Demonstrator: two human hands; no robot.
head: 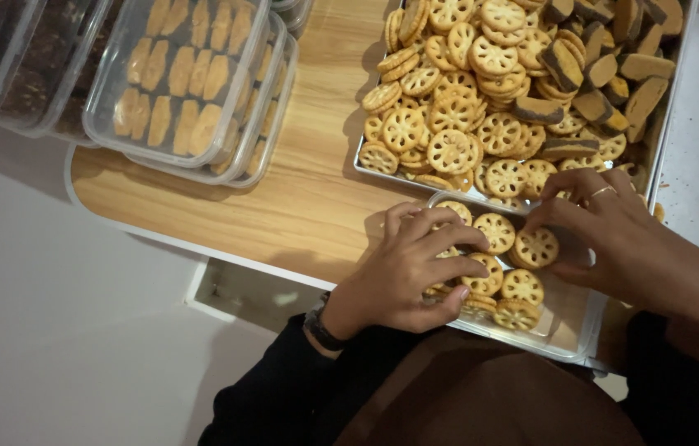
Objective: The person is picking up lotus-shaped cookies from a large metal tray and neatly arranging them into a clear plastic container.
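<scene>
A clear plastic container [574, 332] rests at the near edge of the wooden table, partly filled with round lattice cookies [521, 286]. My left hand [411, 272] lies over the container's left side, fingers spread on the cookies inside it. My right hand [614, 235], with a ring on one finger, pinches one round cookie [536, 247] at the container's upper right. Behind the container stands a metal tray [360, 162] piled with round lattice cookies [457, 124] and brown-and-tan oblong cookies [597, 74].
Stacked clear lidded boxes of oblong cookies [192, 83] sit at the table's far left, with darker-filled boxes [11, 58] beside them. A strip of bare wood [316, 165] lies between these boxes and the tray. The floor [52, 314] is pale.
</scene>
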